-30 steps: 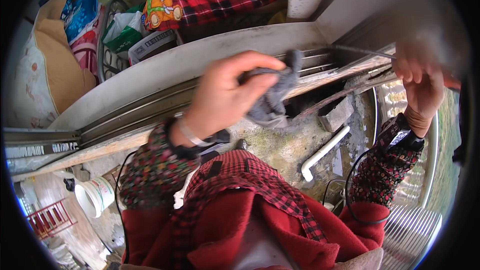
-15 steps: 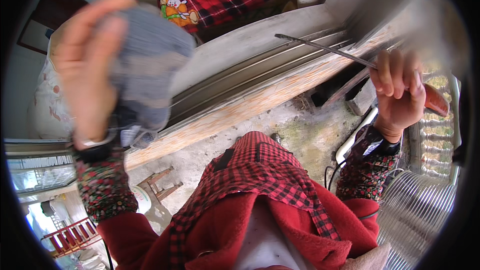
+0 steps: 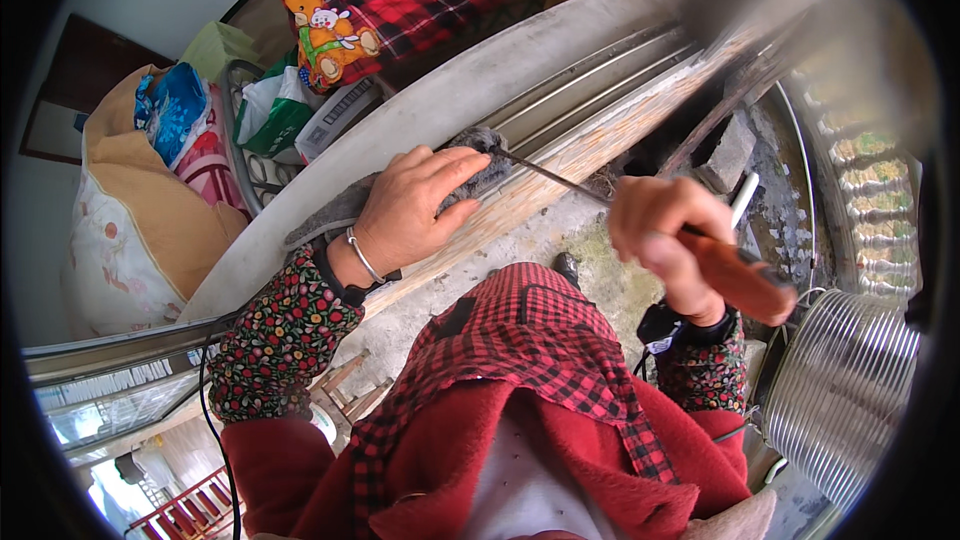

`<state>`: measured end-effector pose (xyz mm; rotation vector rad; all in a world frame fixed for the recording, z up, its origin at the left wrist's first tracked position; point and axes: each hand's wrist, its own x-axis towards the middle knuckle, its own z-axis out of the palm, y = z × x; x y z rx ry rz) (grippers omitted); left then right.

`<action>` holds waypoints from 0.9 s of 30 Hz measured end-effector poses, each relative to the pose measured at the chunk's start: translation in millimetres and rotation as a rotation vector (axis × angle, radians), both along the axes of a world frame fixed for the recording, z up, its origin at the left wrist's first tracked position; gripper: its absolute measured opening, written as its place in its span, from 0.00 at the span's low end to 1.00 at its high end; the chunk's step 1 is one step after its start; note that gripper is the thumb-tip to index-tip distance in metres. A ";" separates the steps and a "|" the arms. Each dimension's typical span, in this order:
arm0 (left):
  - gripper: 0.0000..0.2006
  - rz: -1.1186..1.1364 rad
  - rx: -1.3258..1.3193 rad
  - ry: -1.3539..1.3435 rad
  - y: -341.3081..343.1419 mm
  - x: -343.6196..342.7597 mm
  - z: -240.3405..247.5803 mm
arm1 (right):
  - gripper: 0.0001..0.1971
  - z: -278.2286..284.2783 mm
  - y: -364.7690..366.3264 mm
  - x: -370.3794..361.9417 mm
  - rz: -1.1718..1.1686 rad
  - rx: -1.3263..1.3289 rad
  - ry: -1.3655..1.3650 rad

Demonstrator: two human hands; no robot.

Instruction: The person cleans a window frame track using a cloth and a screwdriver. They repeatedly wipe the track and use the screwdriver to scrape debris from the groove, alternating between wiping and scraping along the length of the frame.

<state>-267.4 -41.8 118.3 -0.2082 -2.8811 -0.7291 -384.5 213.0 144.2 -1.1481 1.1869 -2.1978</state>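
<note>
My left hand (image 3: 415, 205) presses a grey cloth piece with a furry edge (image 3: 338, 208) down on the window sill, its fingers curved over it and the thumb apart. Part of the piece is hidden under the palm, and its kind is not clear. My right hand (image 3: 668, 240) is closed around the orange-red handle of a long screwdriver (image 3: 740, 275). Its thin metal shaft runs left from my fist, and its tip meets the furry edge just beyond my left fingertips. The right hand is slightly blurred.
Metal window tracks (image 3: 590, 85) run along the sill. Behind it are a red plaid cloth with bears (image 3: 400, 0), a green-and-white bag (image 3: 270, 110) and a tan-and-white bundle (image 3: 140, 230). A ribbed coil (image 3: 845, 390) stands at right, near a grey block (image 3: 730, 150).
My left hand has come down and right, bringing the raised grey piece onto the sill. My right hand has moved left and down, and the screwdriver's tip now touches the piece.
</note>
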 end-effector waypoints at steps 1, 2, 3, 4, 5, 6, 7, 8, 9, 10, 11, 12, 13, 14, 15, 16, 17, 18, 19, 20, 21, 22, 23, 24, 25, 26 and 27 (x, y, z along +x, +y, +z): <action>0.25 0.003 -0.052 -0.011 0.7 0.6 1.8 | 0.11 -0.5 -3.4 7.5 -0.035 0.090 0.005; 0.25 0.006 -0.104 -0.031 1.6 0.6 3.0 | 0.10 0.9 -5.7 10.0 -0.033 0.112 0.076; 0.26 0.013 -0.145 -0.022 2.6 1.4 4.0 | 0.09 2.8 -7.9 13.3 -0.004 0.141 0.106; 0.26 -0.011 -0.163 -0.014 3.5 1.5 4.6 | 0.08 4.7 -10.8 15.4 -0.013 0.135 0.176; 0.26 -0.039 -0.169 0.023 4.1 0.8 4.6 | 0.09 8.2 -12.3 18.8 -0.037 0.176 0.279; 0.26 -0.067 -0.183 0.074 4.3 0.8 4.9 | 0.09 9.7 -16.8 21.7 -0.047 0.224 0.366; 0.26 -0.068 -0.182 0.055 4.4 -1.0 4.0 | 0.09 11.4 -21.2 24.0 -0.051 0.244 0.439; 0.26 -0.069 -0.184 0.044 4.7 -3.3 2.8 | 0.11 12.5 -25.1 25.8 -0.040 0.296 0.455; 0.26 -0.069 -0.193 0.022 4.6 -5.4 1.6 | 0.12 13.4 -28.3 27.4 -0.039 0.310 0.466; 0.26 -0.067 -0.177 0.020 4.3 -8.2 0.3 | 0.12 13.6 -31.2 27.9 -0.060 0.272 0.469; 0.27 -0.070 -0.167 0.001 4.2 -9.8 -0.3 | 0.12 13.6 -33.1 28.5 -0.066 0.288 0.472; 0.27 -0.074 -0.154 -0.018 3.8 -12.1 -1.1 | 0.13 13.3 -34.2 28.2 -0.068 0.256 0.483; 0.27 -0.075 -0.141 -0.023 3.8 -13.8 -1.1 | 0.13 12.7 -34.5 27.4 -0.070 0.245 0.494; 0.27 -0.075 -0.128 -0.027 3.7 -15.4 -0.8 | 0.13 12.1 -33.6 26.1 -0.076 0.240 0.511; 0.27 -0.077 -0.111 -0.029 3.8 -17.5 -0.3 | 0.14 11.3 -32.2 24.2 -0.063 0.219 0.511; 0.28 -0.074 -0.090 -0.013 4.6 -19.6 0.6 | 0.14 10.7 -30.0 22.4 -0.061 0.220 0.502; 0.29 -0.060 -0.074 -0.027 5.2 -23.4 1.0 | 0.14 9.5 -28.0 19.3 -0.058 0.221 0.493; 0.29 -0.044 -0.051 -0.038 7.2 -26.7 2.3 | 0.14 9.0 -24.8 16.2 -0.042 0.213 0.485; 0.30 -0.025 -0.027 -0.055 8.9 -31.5 2.5 | 0.14 7.4 -22.5 11.7 -0.024 0.206 0.475; 0.30 -0.007 -0.020 -0.068 11.7 -36.5 3.6 | 0.14 6.0 -20.0 6.2 -0.016 0.200 0.458; 0.30 0.009 -0.014 -0.084 14.2 -41.8 4.9 | 0.14 4.3 -18.2 0.2 -0.008 0.176 0.459; 0.30 0.027 -0.004 -0.102 16.8 -49.3 5.9 | 0.14 2.7 -16.4 -6.1 -0.012 0.156 0.450; 0.29 0.013 -0.008 -0.091 20.0 -58.7 5.8 | 0.14 1.3 -14.4 -13.0 -0.007 0.148 0.443; 0.28 0.007 -0.007 -0.078 24.3 -68.9 4.7 | 0.14 -0.4 -9.8 -23.4 0.015 0.142 0.440; 0.28 0.002 -0.006 -0.059 29.4 -78.1 4.9 | 0.14 -0.5 -4.1 -32.2 0.000 0.127 0.436; 0.26 -0.008 0.013 -0.042 33.6 -91.6 3.0 | 0.14 -2.4 1.3 -44.0 -0.004 0.125 0.431; 0.25 -0.018 -0.002 -0.031 37.6 -107.2 0.8 | 0.14 -3.8 7.3 -55.6 -0.007 0.133 0.423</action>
